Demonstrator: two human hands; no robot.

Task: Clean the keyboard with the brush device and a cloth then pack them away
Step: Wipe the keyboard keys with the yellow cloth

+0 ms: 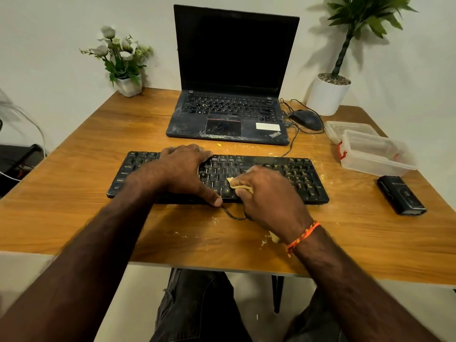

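right hand (pixel 267 191) grip pinches cloth (pixel 238 185) on keyboard (pixel 301 178); left hand (pixel 183 169) steadies it.

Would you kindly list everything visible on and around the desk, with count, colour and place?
keyboard: one, black, desk front centre
cloth: one, yellow, on the keyboard in the right hand
brush device: one, black, desk right edge
container: one, clear with red clips, right side, lid behind it
laptop: one, black, open, behind the keyboard
mouse: one, black, right of the laptop
flower pot: one, white, back left corner
plant pot: one, white, back right
desk: one, wooden, crumb-dusted
left hand: rests on the keyboard
right hand: grips the cloth
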